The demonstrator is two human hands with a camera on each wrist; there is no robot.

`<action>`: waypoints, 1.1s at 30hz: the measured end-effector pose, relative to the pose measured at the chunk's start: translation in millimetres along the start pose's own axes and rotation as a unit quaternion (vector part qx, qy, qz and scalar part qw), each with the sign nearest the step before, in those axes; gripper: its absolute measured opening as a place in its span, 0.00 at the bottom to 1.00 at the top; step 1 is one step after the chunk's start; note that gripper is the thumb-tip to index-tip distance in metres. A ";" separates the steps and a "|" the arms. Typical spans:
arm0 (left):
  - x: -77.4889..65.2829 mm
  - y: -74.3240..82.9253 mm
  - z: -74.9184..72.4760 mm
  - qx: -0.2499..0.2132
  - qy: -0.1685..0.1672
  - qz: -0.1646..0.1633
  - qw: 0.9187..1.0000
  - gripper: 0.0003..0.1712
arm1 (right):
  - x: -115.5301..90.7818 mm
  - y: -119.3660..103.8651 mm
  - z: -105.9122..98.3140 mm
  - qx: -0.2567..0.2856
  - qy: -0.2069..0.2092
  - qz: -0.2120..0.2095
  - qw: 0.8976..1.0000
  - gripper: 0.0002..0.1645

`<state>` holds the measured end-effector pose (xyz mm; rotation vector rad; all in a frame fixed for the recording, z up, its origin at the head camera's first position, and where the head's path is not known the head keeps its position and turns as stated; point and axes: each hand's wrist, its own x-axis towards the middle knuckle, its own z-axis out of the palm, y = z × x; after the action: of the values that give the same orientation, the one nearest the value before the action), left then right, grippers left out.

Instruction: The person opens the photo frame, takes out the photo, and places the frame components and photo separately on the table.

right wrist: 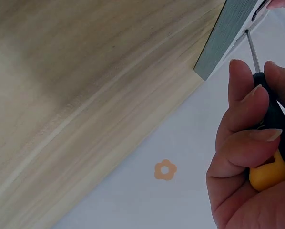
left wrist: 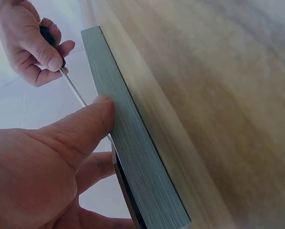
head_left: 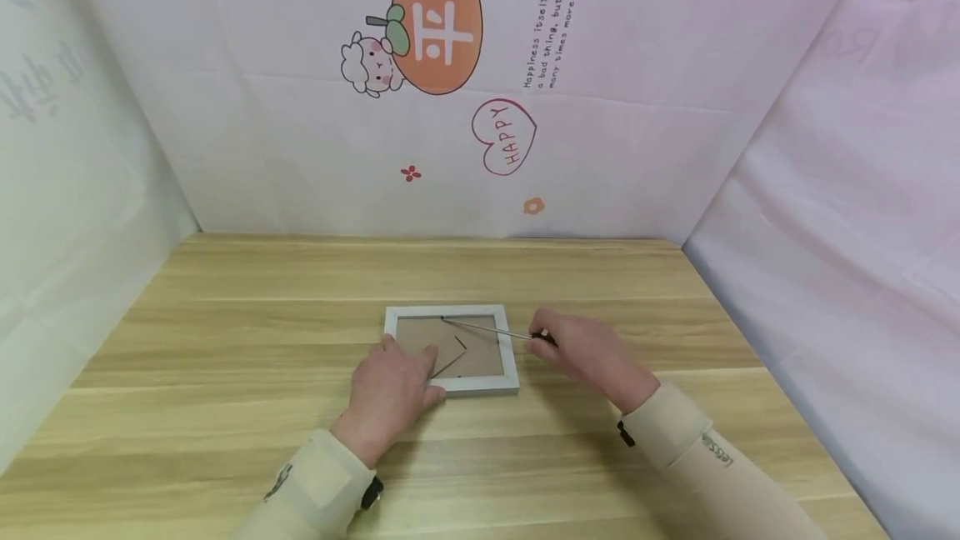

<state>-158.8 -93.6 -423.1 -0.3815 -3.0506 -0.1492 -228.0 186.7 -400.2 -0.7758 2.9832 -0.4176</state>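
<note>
A picture frame [head_left: 509, 361] with a pale grey rim lies back side up on the table, showing its brown backboard [head_left: 480, 352]. My left hand [head_left: 390, 386] grips its near left corner; the thumb [left wrist: 102, 114] presses the outer side while other fingers reach over the back. To the right, my right hand [head_left: 588, 352] holds a screwdriver [right wrist: 276, 117] by its black and yellow handle. The thin metal shaft crosses the backboard, its tip at a small dark spot along the far inner edge. A dark bent line marks the backboard, partly covered by my left hand.
The wood-grain table [head_left: 300, 273] has printed white cloth walls at the back [head_left: 300, 157], left [head_left: 90, 190] and right [head_left: 840, 215]. Table surface surrounds the frame on all sides.
</note>
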 end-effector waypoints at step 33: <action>-4.0 -0.3 -0.7 0.001 0.004 0.004 1.000 0.39 | 1.5 -0.6 -8.1 0.014 -0.012 0.016 1.000 0.12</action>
<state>-155.0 -95.0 -422.7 -0.3915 -3.0413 -0.1458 -229.8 187.6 -392.2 -0.7241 2.9577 -0.4437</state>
